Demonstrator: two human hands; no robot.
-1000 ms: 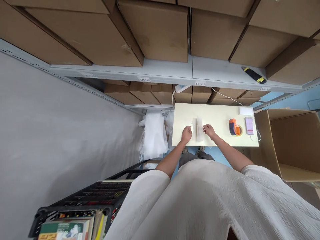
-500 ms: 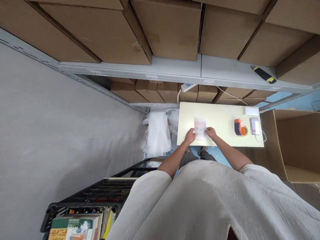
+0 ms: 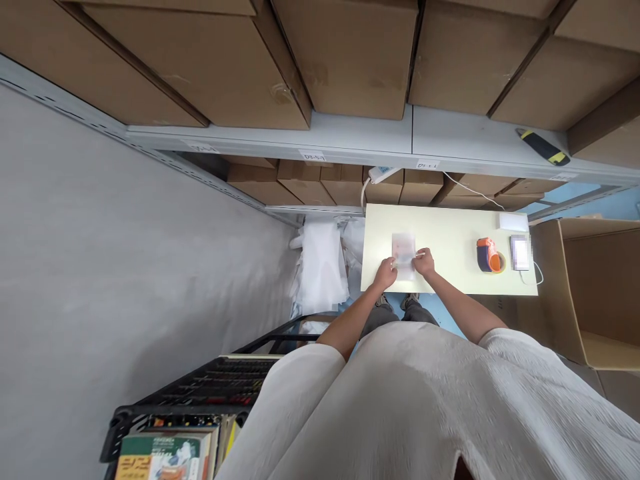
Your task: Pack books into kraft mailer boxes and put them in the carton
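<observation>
A Thin Packet (image 3: 403, 247) Is Lying Close to the Near Edge

The packet is lying flat on the left part of the table (image 3: 374, 230), between the person's two hands. The left hand (image 3: 386, 273) is touching its left side, and the right hand (image 3: 425, 263) is touching its right side. On both hands the fingers are curling narrowly, but one cannot tell whether they are pinching the packet or only resting against it.

The packet is looking thin and half clear, so probably it could be wrinkling or tearing, if the hands are pulling unequally. A careless push toward the body could be sending it over the near edge. At the right, a tape dispenser (image 3: 486, 255) is standing well apart, with a phone (image 3: 521, 253) lying beyond it; a wide outward swing of the right hand could be knocking the dispenser against the phone.
</observation>
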